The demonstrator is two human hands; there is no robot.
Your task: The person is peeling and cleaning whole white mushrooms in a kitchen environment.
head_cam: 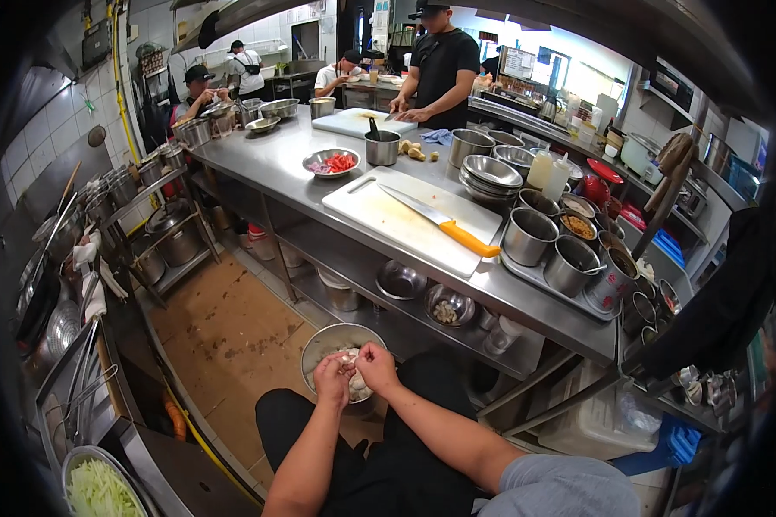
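My left hand (333, 376) and my right hand (376, 367) meet over a round metal pot (308, 354) between my knees. Their fingertips pinch a small pale piece (348, 359), which looks like a garlic clove; the fingers partly hide it. Several whitish bulbs or cloves (357, 386) lie in the pot below. On the lower shelf, a steel bowl (434, 296) holds more pale cloves (445, 313). Above on the steel table, a knife with an orange handle (469, 238) rests across a white cutting board (355, 198).
The steel table (278, 169) spans the front, its edge above my knees. It bears a bowl of cut red vegetables (336, 163) and several steel pots (530, 234). A person in black (443, 64) cuts at another board (346, 123). Shredded green vegetable (100, 488) is at lower left.
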